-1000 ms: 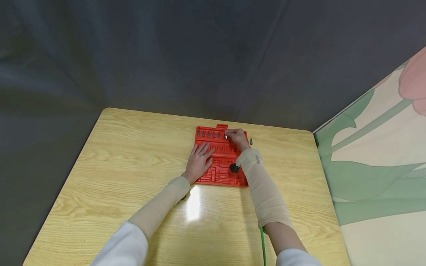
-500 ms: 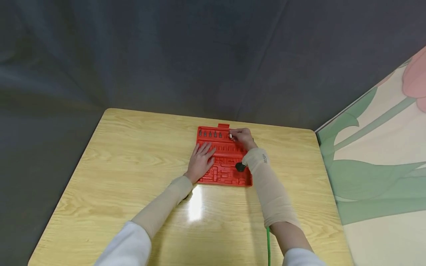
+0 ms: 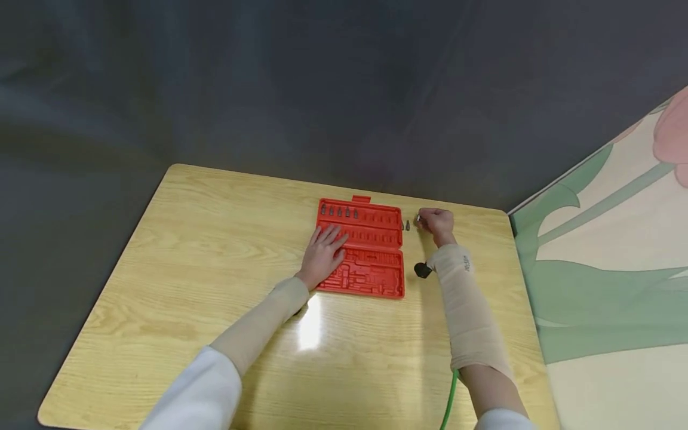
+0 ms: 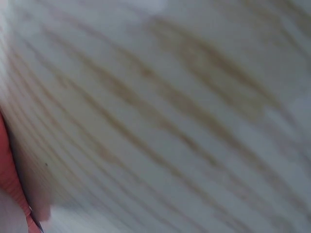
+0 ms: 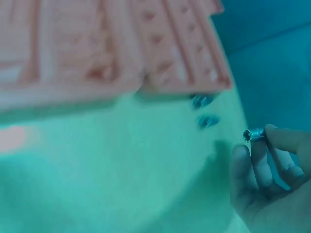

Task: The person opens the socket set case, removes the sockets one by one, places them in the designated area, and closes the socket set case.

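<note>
While the left hand (image 3: 324,253) lies flat on the red case (image 3: 376,257), the right hand (image 3: 438,225) pinches a small socket (image 5: 253,134) (long axis pointing at the case) just right of two bits (image 3: 405,225) on the desk (image 3: 215,269).

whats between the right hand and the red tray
Two small bits lie on the table between the right hand and the red tray, just off its right edge. The head view shows it; the right wrist view does too.

The head camera looks forward and down from high up, far enough to see the whole desk (image 3: 215,251) and the red case (image 3: 361,248). The left wrist camera is very close to the desk wood, all blurry. The right wrist camera looks low across the desk at the same red case (image 5: 112,53), from near the fingers (image 5: 257,165).
</note>
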A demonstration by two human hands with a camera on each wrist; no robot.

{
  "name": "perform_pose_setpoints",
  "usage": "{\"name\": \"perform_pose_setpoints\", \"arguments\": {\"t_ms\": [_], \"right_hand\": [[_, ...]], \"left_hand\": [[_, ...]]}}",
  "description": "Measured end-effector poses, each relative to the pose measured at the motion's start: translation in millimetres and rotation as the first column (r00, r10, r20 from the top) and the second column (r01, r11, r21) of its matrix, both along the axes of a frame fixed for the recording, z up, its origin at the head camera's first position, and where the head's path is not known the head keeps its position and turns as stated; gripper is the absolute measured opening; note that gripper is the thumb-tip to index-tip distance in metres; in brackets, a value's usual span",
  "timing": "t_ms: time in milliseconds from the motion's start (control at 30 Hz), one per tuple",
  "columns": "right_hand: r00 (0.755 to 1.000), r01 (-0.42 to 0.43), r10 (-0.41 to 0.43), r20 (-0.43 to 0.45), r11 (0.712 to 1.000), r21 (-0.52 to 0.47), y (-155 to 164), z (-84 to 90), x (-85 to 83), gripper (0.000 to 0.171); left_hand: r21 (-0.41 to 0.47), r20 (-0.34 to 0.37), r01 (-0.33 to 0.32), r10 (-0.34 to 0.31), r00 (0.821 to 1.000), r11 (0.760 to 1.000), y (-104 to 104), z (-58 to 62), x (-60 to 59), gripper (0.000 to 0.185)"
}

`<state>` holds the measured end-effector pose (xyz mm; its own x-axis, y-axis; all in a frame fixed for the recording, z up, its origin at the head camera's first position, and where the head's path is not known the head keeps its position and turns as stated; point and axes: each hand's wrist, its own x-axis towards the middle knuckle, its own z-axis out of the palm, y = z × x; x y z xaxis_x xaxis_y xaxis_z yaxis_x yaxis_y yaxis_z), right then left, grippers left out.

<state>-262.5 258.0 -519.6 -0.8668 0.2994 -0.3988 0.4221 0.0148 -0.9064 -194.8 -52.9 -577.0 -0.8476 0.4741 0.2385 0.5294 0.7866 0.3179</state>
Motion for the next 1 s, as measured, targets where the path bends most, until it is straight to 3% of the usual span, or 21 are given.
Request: {"name": "perform_pose_setpoints", "arguments": {"t_ms": [233,467,700,900,1000], "right_hand": [[0.998,-0.058,0.055,0.022,0.984,0.166,-12,-16.1,4.7,0.027],[0.997,-0.076,0.071,0.029,0.93,0.359,-40,-20.5,-1.0,0.022],[0.993,-0.106,0.067,0.101,0.883,0.457,-46,-26.2,-6.8,0.023],[0.991,-0.104,0.042,0.128,0.845,0.525,-48,-26.1,-8.4,0.02],[0.989,-0.119,0.057,0.135,0.845,0.521,-48,-22.7,-7.5,0.019]], "left_hand": [[0.032,0.04,-0.034,0.032,0.999,0.999,-14,1.6,2.1,0.042],[0.055,0.03,-0.048,0.046,0.998,0.997,-27,1.5,3.6,0.041],[0.049,0.046,-0.054,0.052,0.998,0.997,-29,0.7,4.3,0.042],[0.014,0.014,-0.049,0.049,0.999,0.999,-28,-1.0,3.1,0.04],[0.001,-0.002,-0.049,0.049,0.999,0.999,-28,-0.2,3.6,0.04]]}}
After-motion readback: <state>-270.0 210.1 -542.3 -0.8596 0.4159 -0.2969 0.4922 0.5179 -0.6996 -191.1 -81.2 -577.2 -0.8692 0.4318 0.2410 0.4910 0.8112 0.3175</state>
